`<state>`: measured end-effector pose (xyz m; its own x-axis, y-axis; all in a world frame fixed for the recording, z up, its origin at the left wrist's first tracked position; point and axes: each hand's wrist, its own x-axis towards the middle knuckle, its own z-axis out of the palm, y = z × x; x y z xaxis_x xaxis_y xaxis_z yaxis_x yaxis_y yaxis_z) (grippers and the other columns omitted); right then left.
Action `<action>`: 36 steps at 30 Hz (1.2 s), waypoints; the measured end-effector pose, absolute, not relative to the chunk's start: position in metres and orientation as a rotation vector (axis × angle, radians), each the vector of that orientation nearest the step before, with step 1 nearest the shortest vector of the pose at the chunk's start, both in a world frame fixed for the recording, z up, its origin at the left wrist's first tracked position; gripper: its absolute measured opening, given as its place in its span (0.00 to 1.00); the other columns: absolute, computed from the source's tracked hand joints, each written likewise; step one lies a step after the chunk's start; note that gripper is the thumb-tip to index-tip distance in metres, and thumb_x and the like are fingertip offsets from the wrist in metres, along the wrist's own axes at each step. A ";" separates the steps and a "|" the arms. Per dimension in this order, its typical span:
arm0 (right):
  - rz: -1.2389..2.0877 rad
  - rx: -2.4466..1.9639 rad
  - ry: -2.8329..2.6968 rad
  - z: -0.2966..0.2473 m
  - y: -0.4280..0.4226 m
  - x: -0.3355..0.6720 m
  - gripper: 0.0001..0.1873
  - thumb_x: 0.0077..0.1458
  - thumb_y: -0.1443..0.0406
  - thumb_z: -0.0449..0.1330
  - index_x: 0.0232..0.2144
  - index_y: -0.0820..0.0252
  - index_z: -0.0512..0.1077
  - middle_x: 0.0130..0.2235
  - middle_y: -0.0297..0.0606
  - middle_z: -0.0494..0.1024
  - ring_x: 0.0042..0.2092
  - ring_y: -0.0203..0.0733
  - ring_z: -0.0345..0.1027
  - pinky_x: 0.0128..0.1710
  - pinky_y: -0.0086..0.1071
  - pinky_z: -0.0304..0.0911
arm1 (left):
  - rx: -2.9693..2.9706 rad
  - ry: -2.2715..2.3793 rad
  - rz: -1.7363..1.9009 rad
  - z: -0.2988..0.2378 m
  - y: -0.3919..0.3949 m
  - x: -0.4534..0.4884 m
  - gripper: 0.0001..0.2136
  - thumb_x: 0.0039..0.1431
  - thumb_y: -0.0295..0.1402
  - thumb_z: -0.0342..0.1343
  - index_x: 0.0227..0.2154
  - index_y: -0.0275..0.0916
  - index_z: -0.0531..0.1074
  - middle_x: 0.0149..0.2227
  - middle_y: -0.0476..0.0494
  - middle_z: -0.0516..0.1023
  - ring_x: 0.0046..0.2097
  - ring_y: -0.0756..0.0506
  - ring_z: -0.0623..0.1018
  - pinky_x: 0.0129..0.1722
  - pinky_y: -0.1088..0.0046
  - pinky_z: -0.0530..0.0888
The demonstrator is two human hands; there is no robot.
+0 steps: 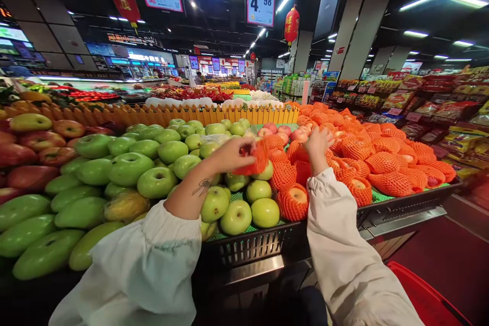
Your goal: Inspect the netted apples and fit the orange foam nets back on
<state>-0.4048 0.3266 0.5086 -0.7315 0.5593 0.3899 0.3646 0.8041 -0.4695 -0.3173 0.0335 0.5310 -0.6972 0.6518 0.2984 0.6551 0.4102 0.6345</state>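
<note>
Seemingly picking fruit: left hand (231,154) grips an orange foam net (259,158) at centre; right hand (319,144), fingers spread, reaches three o'clock over netted apples (357,146), likely needing a gentle grasp

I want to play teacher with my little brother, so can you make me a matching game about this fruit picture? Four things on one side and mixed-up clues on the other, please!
Things:
1. left hand
2. picket fence
3. right hand
4. price sign reading 4.98

Clues:
A. over the orange-netted fruit
B. hanging overhead
C. holding a blurred orange-red thing
D. yellow-orange, standing behind the green apples

Right pairs: 1-C, 2-D, 3-A, 4-B
</note>
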 end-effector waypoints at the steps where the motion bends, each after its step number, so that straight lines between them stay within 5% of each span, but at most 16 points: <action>1: 0.509 -0.501 -2.391 0.509 0.322 -0.404 0.31 0.54 0.71 0.62 0.61 0.65 0.66 0.66 0.57 0.60 0.68 0.61 0.50 0.67 0.59 0.49 | -1.108 -2.477 -1.285 0.531 0.034 -0.322 0.08 0.46 0.34 0.56 0.27 0.37 0.64 0.28 0.51 0.66 0.31 0.52 0.65 0.32 0.74 0.62; 6: 1.290 0.847 -2.169 0.507 0.290 -0.400 0.22 0.59 0.57 0.62 0.54 0.59 0.71 0.57 0.48 0.74 0.57 0.48 0.69 0.63 0.47 0.63 | -0.724 -2.122 -1.562 0.527 0.031 -0.344 0.06 0.50 0.31 0.55 0.28 0.37 0.62 0.30 0.51 0.64 0.33 0.52 0.65 0.36 0.74 0.63; 10: 1.603 1.337 -2.251 0.501 0.267 -0.391 0.37 0.54 0.46 0.66 0.62 0.54 0.67 0.66 0.44 0.66 0.67 0.50 0.60 0.69 0.48 0.56 | -0.981 -2.339 -1.514 0.523 0.032 -0.342 0.07 0.49 0.29 0.58 0.29 0.36 0.65 0.32 0.50 0.68 0.35 0.51 0.69 0.38 0.74 0.66; 13: 1.593 1.398 -2.259 0.500 0.263 -0.386 0.42 0.50 0.49 0.70 0.64 0.50 0.65 0.69 0.39 0.62 0.71 0.50 0.51 0.73 0.47 0.47 | -1.202 -2.422 -1.481 0.522 0.033 -0.336 0.09 0.51 0.31 0.59 0.34 0.36 0.66 0.34 0.48 0.71 0.36 0.50 0.72 0.38 0.73 0.69; 17: 1.631 1.340 -2.266 0.500 0.263 -0.385 0.24 0.48 0.55 0.72 0.46 0.57 0.77 0.60 0.41 0.73 0.62 0.49 0.66 0.67 0.47 0.57 | -1.107 -2.449 -1.522 0.522 0.032 -0.334 0.14 0.55 0.32 0.58 0.44 0.39 0.66 0.31 0.50 0.73 0.32 0.51 0.71 0.34 0.75 0.68; 20: 1.659 1.178 -2.202 0.500 0.263 -0.389 0.16 0.47 0.55 0.72 0.33 0.61 0.77 0.56 0.44 0.76 0.57 0.48 0.70 0.64 0.46 0.61 | -0.926 -2.365 -1.552 0.523 0.032 -0.335 0.15 0.56 0.30 0.55 0.47 0.39 0.66 0.32 0.50 0.73 0.32 0.51 0.71 0.35 0.75 0.67; 23: 1.643 1.030 -2.058 0.499 0.263 -0.396 0.16 0.42 0.57 0.73 0.29 0.60 0.76 0.51 0.43 0.78 0.56 0.47 0.69 0.62 0.43 0.61 | -0.825 -2.253 -1.564 0.525 0.033 -0.336 0.14 0.59 0.29 0.53 0.48 0.38 0.66 0.35 0.48 0.74 0.35 0.51 0.72 0.35 0.76 0.66; 25: 1.609 0.905 -2.025 0.498 0.265 -0.401 0.17 0.37 0.61 0.72 0.32 0.59 0.76 0.45 0.40 0.78 0.48 0.43 0.70 0.52 0.39 0.65 | -0.797 -2.208 -1.530 0.525 0.033 -0.337 0.12 0.60 0.28 0.52 0.47 0.37 0.67 0.41 0.46 0.75 0.39 0.51 0.74 0.36 0.76 0.67; 28: 1.631 0.680 -1.904 0.499 0.268 -0.406 0.19 0.32 0.65 0.69 0.29 0.59 0.68 0.32 0.32 0.70 0.32 0.34 0.59 0.32 0.31 0.55 | -0.841 -2.208 -1.409 0.525 0.032 -0.339 0.09 0.60 0.26 0.52 0.42 0.36 0.73 0.45 0.44 0.78 0.45 0.49 0.76 0.45 0.73 0.72; 31: 1.646 0.670 -1.815 0.503 0.269 -0.402 0.23 0.33 0.64 0.71 0.24 0.58 0.59 0.26 0.27 0.57 0.28 0.31 0.49 0.29 0.29 0.46 | -0.882 -2.274 -1.305 0.526 0.030 -0.340 0.10 0.61 0.26 0.51 0.37 0.36 0.79 0.46 0.42 0.81 0.50 0.47 0.77 0.57 0.67 0.72; 36: 1.787 1.060 -1.983 0.510 0.263 -0.382 0.24 0.34 0.62 0.76 0.33 0.58 0.70 0.26 0.27 0.58 0.28 0.31 0.46 0.28 0.30 0.45 | -0.856 -2.382 -1.222 0.525 0.030 -0.338 0.18 0.59 0.34 0.59 0.51 0.33 0.78 0.60 0.33 0.72 0.62 0.39 0.72 0.69 0.54 0.65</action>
